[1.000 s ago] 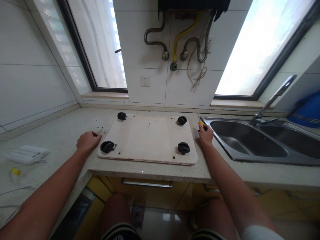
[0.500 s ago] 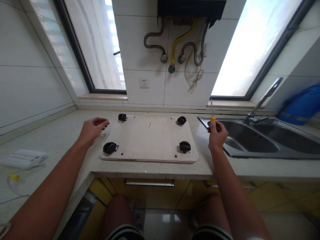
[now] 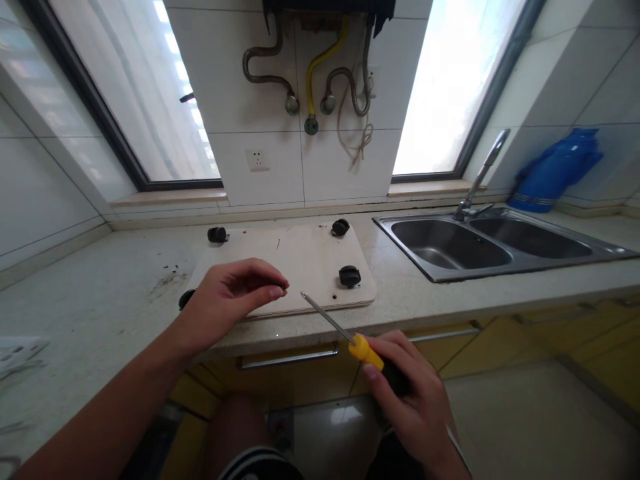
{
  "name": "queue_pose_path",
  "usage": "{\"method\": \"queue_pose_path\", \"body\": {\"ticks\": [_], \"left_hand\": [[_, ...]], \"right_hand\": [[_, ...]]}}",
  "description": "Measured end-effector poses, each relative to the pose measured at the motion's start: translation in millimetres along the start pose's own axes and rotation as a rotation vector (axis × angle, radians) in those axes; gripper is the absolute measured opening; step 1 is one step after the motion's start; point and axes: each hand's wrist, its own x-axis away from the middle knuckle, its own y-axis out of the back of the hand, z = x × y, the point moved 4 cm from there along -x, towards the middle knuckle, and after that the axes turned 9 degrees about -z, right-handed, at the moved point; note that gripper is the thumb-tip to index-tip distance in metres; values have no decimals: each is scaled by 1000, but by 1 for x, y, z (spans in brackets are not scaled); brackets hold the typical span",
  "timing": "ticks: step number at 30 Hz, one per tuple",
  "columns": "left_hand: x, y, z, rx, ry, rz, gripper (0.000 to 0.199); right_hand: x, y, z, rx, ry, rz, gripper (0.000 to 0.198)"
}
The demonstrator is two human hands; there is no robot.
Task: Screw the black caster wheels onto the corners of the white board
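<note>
Right grip (image 3: 417, 400) around screwdriver (image 3: 362, 349), butt end out of sight

Free gap between board (image 3: 310, 263) and sink (image 3: 530, 262), casters (image 3: 349, 276) protruding, screwdriver (image 3: 365, 350) in front

In the right hand (image 3: 417, 393), the screwdriver (image 3: 367, 351) is yellow and black, its shaft (image 3: 329, 318) silver; the board (image 3: 303, 257) beyond the left hand (image 3: 233, 297) is cream, its casters (image 3: 349, 276) black; below, dark shorts (image 3: 257, 463) have white stripes.

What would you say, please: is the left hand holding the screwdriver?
No, the right hand grips the screwdriver, and the left hand is apart from it.
</note>
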Motion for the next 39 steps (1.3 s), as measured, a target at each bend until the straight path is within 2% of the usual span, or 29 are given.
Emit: {"method": "queue_pose_path", "body": {"ticks": [5, 12, 18, 21, 25, 27, 29, 30, 32, 34, 37, 39], "left_hand": [[4, -10, -9, 39, -12, 55, 12], [10, -11, -17, 59, -12, 89, 13], [12, -9, -23, -201, -133, 146, 7], [12, -12, -22, -256, -159, 181, 8], [16, -18, -11, -248, -163, 197, 19], [18, -24, -1, -235, -131, 193, 41], [18, -33, 10, -221, -100, 182, 59], [16, -40, 16, -219, -91, 176, 62], [9, -60, 28, -230, -90, 156, 58], [-4, -85, 41, -250, -125, 144, 57], [-27, -124, 58, -297, -235, 146, 67], [-42, -143, 71, -321, -291, 147, 67]], "right_hand": [[3, -3, 9, 17, 15, 38, 27], [4, -4, 9, 12, 24, 34, 27], [10, 3, 7, 79, 84, 29, 35], [11, 9, 3, 92, 106, 10, 40], [13, 19, -4, 86, 103, 0, 39], [17, 27, -10, 110, 86, -27, 37], [21, 41, -17, 149, 47, -126, 32], [23, 50, -22, 167, 26, -209, 29], [21, 69, -29, 198, -6, -395, 26], [12, 85, -36, 239, -18, -509, 22], [-14, 98, -42, 355, -39, -472, 16], [-30, 104, -44, 408, -39, -448, 20]]}}
